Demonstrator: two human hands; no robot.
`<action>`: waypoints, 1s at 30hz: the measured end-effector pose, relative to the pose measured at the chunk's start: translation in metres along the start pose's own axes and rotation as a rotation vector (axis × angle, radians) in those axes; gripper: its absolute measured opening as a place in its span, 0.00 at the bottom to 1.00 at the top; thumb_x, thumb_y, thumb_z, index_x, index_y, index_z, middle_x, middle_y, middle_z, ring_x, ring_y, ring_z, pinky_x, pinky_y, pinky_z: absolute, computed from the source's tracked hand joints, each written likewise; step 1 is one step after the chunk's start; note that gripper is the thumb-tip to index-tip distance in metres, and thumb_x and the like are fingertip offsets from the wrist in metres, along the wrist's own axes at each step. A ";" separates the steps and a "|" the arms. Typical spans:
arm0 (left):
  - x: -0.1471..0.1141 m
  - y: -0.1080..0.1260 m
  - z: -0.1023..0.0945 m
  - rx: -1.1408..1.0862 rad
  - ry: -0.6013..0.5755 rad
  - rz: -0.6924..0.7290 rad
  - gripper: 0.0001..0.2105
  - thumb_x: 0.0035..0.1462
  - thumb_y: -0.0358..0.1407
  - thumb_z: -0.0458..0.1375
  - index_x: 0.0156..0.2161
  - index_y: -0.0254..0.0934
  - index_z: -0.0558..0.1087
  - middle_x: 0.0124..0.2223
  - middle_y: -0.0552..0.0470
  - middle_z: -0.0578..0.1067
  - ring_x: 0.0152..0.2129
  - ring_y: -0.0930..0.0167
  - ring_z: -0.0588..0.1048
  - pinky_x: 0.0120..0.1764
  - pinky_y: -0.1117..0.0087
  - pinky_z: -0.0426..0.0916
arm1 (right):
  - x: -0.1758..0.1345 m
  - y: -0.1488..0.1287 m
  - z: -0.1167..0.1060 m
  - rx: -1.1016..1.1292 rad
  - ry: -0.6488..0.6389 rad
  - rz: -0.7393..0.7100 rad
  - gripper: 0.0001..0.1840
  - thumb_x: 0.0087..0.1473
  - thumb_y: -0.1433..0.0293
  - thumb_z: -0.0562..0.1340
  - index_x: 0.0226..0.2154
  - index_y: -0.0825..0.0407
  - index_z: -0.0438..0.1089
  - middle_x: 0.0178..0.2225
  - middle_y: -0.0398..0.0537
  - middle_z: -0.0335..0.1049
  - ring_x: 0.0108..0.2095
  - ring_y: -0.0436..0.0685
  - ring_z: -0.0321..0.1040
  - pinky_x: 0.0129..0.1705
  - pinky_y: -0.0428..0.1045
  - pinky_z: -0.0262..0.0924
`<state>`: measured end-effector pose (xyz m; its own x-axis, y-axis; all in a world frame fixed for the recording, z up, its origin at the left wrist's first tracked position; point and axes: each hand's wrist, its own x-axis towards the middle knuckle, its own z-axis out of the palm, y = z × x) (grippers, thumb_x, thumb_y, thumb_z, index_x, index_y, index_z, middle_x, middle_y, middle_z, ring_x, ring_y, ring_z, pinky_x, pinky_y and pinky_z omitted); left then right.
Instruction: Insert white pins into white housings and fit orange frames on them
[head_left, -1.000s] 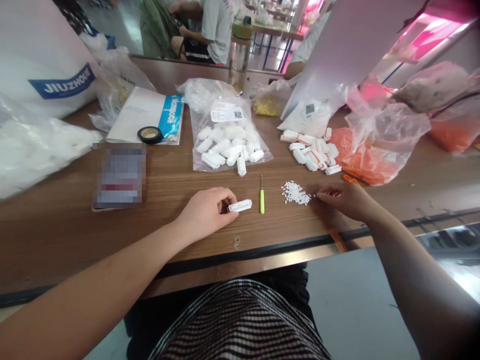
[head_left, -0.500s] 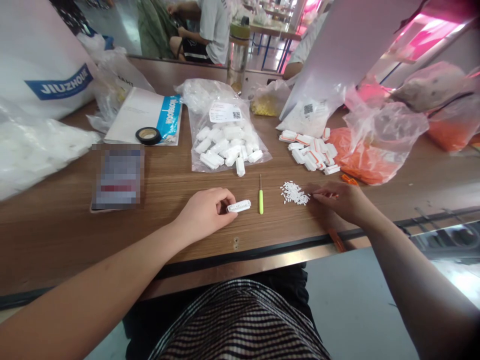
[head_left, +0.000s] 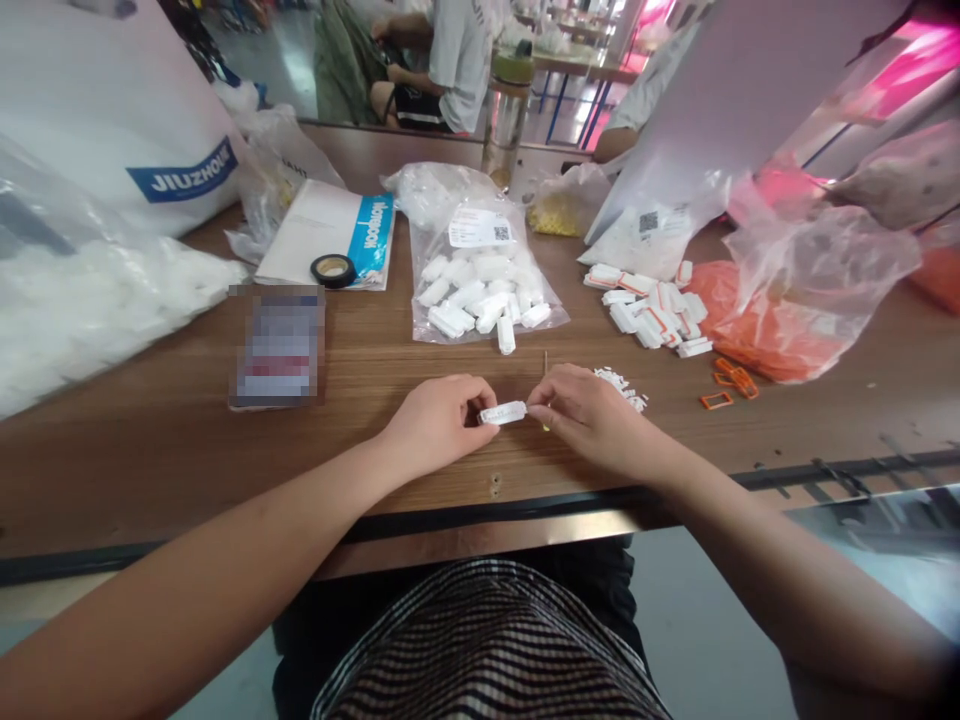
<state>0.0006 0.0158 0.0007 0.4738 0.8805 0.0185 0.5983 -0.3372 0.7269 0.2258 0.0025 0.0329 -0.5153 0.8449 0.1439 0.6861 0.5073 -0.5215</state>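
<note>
My left hand (head_left: 435, 425) pinches the left end of a white plastic connector housing (head_left: 505, 412) with a row of small openings. At the housing's right end is my right hand (head_left: 592, 420), thumb and forefinger pressed together; whatever is between them is too small to make out. Behind the right hand, a pile of tiny white plastic pieces (head_left: 621, 386) is partly covered. The thin shaft of a pick tool (head_left: 546, 363) shows above that hand, which hides most of its yellow-green handle.
A clear bag of white housings (head_left: 487, 270) lies ahead. White parts with orange strips (head_left: 652, 310), an orange-filled bag (head_left: 772, 320) and loose orange frames (head_left: 731, 380) are right. Left are a notebook (head_left: 300, 235), black tape (head_left: 333, 270) and a blurred-out rectangular item (head_left: 277, 345). A person sits beyond.
My right hand has moved left from the pile of tiny white pieces to the housing's right end, now covering most of the pick tool. The left hand still holds the housing.
</note>
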 end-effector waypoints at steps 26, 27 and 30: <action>-0.001 0.001 0.000 -0.034 0.003 0.014 0.06 0.50 0.35 0.62 0.36 0.40 0.75 0.30 0.55 0.74 0.25 0.73 0.68 0.30 0.70 0.60 | -0.002 -0.004 0.003 -0.430 0.047 -0.265 0.11 0.62 0.71 0.56 0.34 0.51 0.74 0.33 0.48 0.75 0.36 0.57 0.64 0.42 0.55 0.51; -0.001 0.000 0.000 -0.035 0.002 0.013 0.06 0.50 0.35 0.62 0.35 0.40 0.75 0.30 0.55 0.74 0.25 0.73 0.68 0.30 0.70 0.60 | -0.003 -0.004 0.005 -0.429 0.044 -0.271 0.11 0.62 0.71 0.56 0.34 0.51 0.74 0.34 0.48 0.75 0.36 0.57 0.65 0.42 0.55 0.51; -0.001 0.000 0.000 -0.036 0.002 0.015 0.06 0.50 0.35 0.62 0.36 0.40 0.75 0.30 0.55 0.73 0.25 0.73 0.67 0.30 0.70 0.59 | -0.002 -0.006 0.010 -0.431 0.040 -0.250 0.11 0.61 0.70 0.56 0.33 0.51 0.74 0.33 0.49 0.74 0.35 0.57 0.64 0.42 0.55 0.52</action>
<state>0.0001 0.0155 0.0009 0.4814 0.8760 0.0307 0.5673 -0.3381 0.7509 0.2174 -0.0042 0.0275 -0.6768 0.6900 0.2565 0.6983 0.7121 -0.0728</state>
